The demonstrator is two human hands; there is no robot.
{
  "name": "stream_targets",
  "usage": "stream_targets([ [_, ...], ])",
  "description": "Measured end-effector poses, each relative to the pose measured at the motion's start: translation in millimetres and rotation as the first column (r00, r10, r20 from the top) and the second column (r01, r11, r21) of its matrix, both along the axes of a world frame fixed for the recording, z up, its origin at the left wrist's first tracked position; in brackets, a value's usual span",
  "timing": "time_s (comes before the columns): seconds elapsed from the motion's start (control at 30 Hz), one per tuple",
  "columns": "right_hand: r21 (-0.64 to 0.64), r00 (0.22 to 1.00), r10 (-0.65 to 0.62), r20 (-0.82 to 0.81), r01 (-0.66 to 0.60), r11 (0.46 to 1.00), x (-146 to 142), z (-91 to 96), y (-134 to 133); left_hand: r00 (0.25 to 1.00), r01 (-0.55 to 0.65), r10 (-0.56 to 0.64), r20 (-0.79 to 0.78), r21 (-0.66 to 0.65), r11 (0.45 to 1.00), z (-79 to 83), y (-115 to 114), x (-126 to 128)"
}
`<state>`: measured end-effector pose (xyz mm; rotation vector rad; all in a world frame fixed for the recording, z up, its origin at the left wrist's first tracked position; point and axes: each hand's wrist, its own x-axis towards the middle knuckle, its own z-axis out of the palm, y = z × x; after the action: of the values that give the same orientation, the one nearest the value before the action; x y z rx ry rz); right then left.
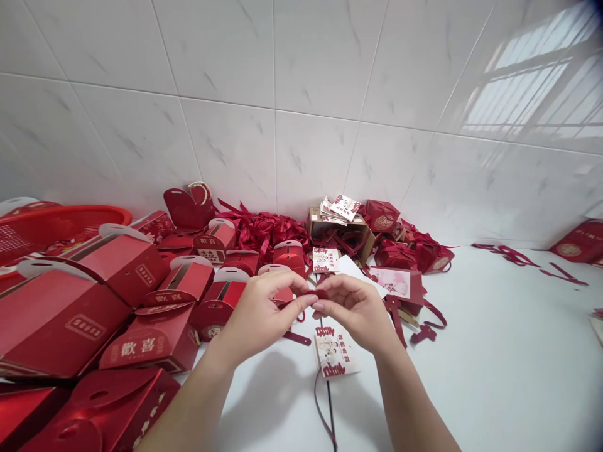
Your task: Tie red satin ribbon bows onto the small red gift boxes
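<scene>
Head view, and we're looking straight down at both hands in the middle of the frame. The left hand point(264, 311) comes in from the lower left with its fingers curled and its thumb and forefinger pinched on one end of a short red ribbon point(316, 293). The right hand point(354, 309) meets it from the lower right and pinches the other end the same way. The fingertips of the two hands almost touch, and the ribbon sits between them, dead centre and a little above the white surface point(494, 364).

Just below the right hand we spot a small card point(335, 355) with red characters. We cannot tell whether it hangs or lies flat. A thin red strand point(320, 402) runs from it toward the bottom edge.

Over on the left of the frame, red boxes point(61, 320) are piled thick and touching one another, some with white handle tops. In the upper left, a red basket point(61, 216) peeks out behind them.

Beyond the hands, at the foot of the tiled wall point(306, 81), there's a ribbon heap point(264, 229). Just right of it stands a cardboard box point(358, 242) with cards point(342, 207) stacked on top. More small red boxes crowd its right side.

Far right, well apart from the hands, ribbon scraps point(509, 253) lie on the surface, and one flat red box point(577, 242) leans at the frame edge.
</scene>
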<state>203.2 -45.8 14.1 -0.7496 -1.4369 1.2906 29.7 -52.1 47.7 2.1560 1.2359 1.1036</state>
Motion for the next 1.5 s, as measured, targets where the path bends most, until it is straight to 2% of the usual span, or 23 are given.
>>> stream_targets([
  [0.1, -0.012, 1.000, -0.001, -0.019, 0.001, 1.000, 1.1, 2.4, 0.1, 0.998, 0.057, -0.054, 0.031, -0.083, 0.995, 0.5, 1.0, 0.2],
  [0.23, 0.037, 0.999, -0.029, 0.041, 0.027, 0.999, 9.9, 4.9, 3.3, 0.993, 0.114, -0.113, 0.014, -0.111, 0.987, 2.0, 6.7, -11.1],
  [0.3, 0.059, 0.991, -0.103, 0.080, 0.098, 0.993, 19.2, 2.8, 10.2, 0.999, 0.050, -0.052, -0.013, -0.121, 0.991, 0.1, 12.2, -20.6],
  [0.37, 0.090, 0.972, -0.209, 0.107, 0.200, 0.976, 31.0, -2.1, 20.3, 0.994, -0.054, 0.041, -0.104, -0.126, 0.991, -4.7, 19.3, -30.1],
  [0.43, 0.123, 0.943, -0.309, 0.121, 0.295, 0.948, 42.8, -7.6, 30.4, 0.968, -0.144, 0.112, -0.225, -0.135, 0.980, -10.5, 26.7, -36.9],
  [0.5, 0.174, 0.921, -0.365, 0.135, 0.340, 0.924, 51.9, -10.6, 35.9, 0.946, -0.204, 0.160, -0.283, -0.131, 0.970, -14.5, 32.0, -38.4],
  [0.53, 0.222, 0.916, -0.371, 0.153, 0.334, 0.916, 54.9, -10.4, 36.1, 0.945, -0.219, 0.181, -0.271, -0.116, 0.969, -15.0, 32.9, -37.0],
  [0.6, 0.373, 0.919, -0.335, 0.207, 0.242, 0.896, 57.3, -6.7, 31.2, 0.964, -0.199, 0.183, -0.191, -0.064, 0.978, -12.8, 30.2, -30.5],
  [0.7, 0.580, 0.927, -0.232, 0.295, 0.019, 0.815, 54.3, 3.1, 16.0, 0.997, -0.039, 0.040, -0.070, 0.013, 0.999, -5.2, 15.6, -16.8],
  [0.83, 0.668, 0.933, -0.142, 0.331, -0.126, 0.733, 47.2, 10.7, 0.0, 0.985, 0.175, -0.173, -0.024, 0.095, 0.980, -0.2, -7.0, -3.1],
  [1.0, 0.739, 0.943, -0.117, 0.312, -0.163, 0.653, 41.3, 7.7, -4.0, 0.949, 0.316, -0.309, -0.066, 0.192, 0.929, -3.9, -14.5, 3.3],
  [1.17, 0.769, 0.935, -0.160, 0.317, -0.154, 0.621, 39.0, 8.0, -3.7, 0.951, 0.310, -0.302, -0.071, 0.246, 0.918, -6.7, -11.9, 3.9],
  [1.33, 0.793, 0.916, -0.215, 0.338, -0.154, 0.590, 34.9, 9.5, -2.8, 0.955, 0.291, -0.276, -0.106, 0.171, 0.941, -5.0, -10.5, 1.3],
  [1.5, 0.769, 0.890, -0.250, 0.381, -0.155, 0.620, 28.3, 3.9, -0.3, 0.954, 0.252, -0.227, -0.196, 0.112, 0.961, -5.7, -5.3, -1.8],
])
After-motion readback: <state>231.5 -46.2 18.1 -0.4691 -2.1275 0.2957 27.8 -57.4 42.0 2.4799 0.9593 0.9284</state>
